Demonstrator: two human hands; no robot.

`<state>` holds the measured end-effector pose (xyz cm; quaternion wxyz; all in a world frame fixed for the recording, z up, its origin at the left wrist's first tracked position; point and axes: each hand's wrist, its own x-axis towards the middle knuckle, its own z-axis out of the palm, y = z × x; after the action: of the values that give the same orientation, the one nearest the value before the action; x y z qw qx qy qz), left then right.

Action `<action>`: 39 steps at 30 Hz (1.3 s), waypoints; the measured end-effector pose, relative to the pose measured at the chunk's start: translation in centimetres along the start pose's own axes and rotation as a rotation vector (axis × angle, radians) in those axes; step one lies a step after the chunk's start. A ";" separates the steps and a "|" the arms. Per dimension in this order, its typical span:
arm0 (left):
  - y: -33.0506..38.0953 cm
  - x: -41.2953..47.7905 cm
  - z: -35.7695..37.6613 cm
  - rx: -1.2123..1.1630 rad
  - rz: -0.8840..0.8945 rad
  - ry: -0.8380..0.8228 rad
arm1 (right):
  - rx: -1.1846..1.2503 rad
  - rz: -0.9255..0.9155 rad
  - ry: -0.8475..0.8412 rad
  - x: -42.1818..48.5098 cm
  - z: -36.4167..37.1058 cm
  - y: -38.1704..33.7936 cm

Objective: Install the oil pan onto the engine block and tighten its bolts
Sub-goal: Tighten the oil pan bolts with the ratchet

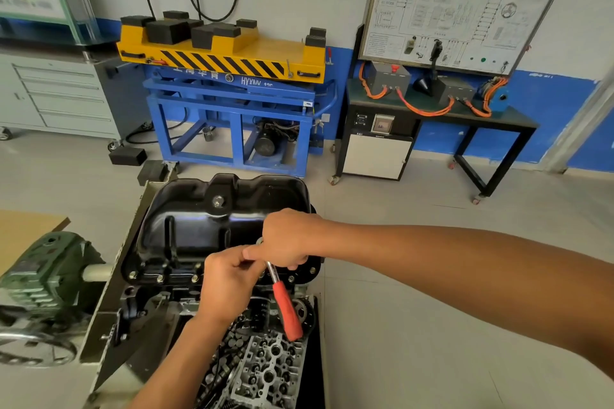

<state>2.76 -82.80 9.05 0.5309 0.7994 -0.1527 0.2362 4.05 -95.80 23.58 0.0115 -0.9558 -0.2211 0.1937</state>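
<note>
Grey floor tiles (398, 196), yellow lift table (232, 53) upper centre; my left hand (229, 279) and right hand (285, 239) both grip the ratchet (287, 312) at the oil pan (199, 226).

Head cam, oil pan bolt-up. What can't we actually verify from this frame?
1. Socket and bolt being driven: head view, covered by the right hand over the ratchet head.
2. What the left hand pinches: head view, hidden by its own curled fingers.
3. Far flange bolts: head view, behind the oil pan body.
4. Wiring board text: head view, too small and blurred.
5. Cylinder head: cut off by bottom edge.
</note>
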 end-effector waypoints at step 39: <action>0.5 0.6 -1.6 -0.099 0.046 -0.239 | -0.725 -0.420 0.282 -1.3 -0.9 -1.1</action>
<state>2.65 -81.47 10.24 0.5422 0.7910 -0.2444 0.1436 2.83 -95.27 25.00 -0.2553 -0.8495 -0.4603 -0.0354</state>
